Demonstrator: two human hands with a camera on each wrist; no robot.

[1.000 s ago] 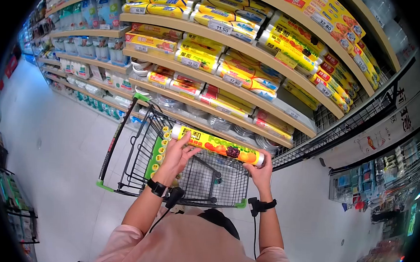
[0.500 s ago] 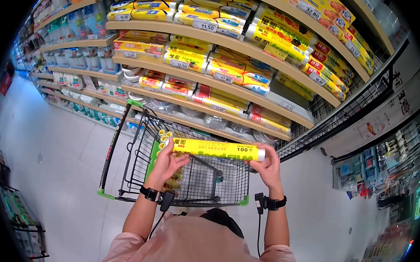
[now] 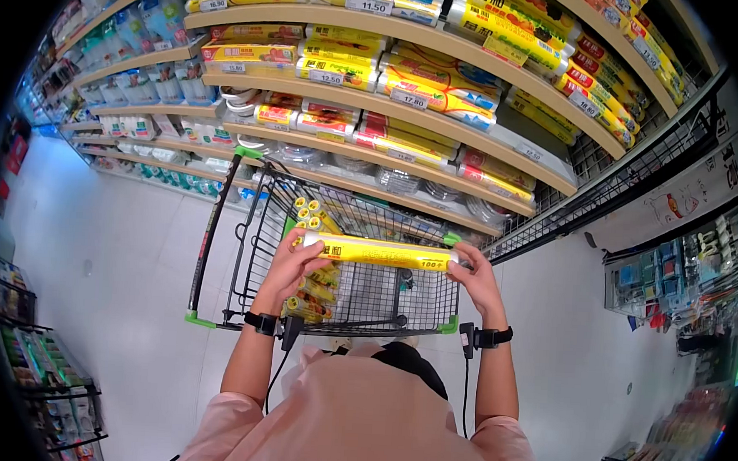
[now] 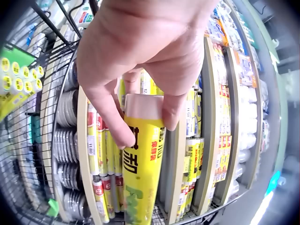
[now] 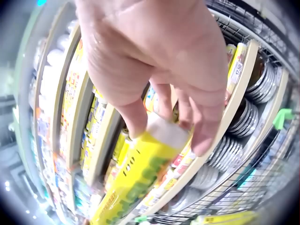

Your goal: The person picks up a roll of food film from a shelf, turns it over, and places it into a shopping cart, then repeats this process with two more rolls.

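Note:
A long yellow roll of food storage bags (image 3: 384, 255) with white ends is held level across the front of my body, over the shopping cart (image 3: 447, 305). My left hand (image 3: 285, 269) grips its left end, thumb and fingers on opposite sides, as the left wrist view also shows. At the other end, my right hand (image 3: 477, 280) pinches the white tip (image 5: 166, 131) between thumb and fingers. Printed characters and "100" face up toward the head camera. Inside the cart's left side lie several similar yellow rolls (image 3: 317, 288), partly hidden by my left hand and the held roll.
Behind the cart rise curved store shelves (image 3: 351, 100) packed with yellow rolls and boxes above price tags. Stacked foil trays (image 4: 69, 145) line the lowest shelf. A white banner (image 3: 679, 201) hangs at the right, and pale floor (image 3: 150, 261) runs along the left.
Between my hands the roll has turned about its length, taking the fruit picture out of sight and bringing lettering up. Its earlier rightward tilt has nearly levelled. Both hands still hold the ends.

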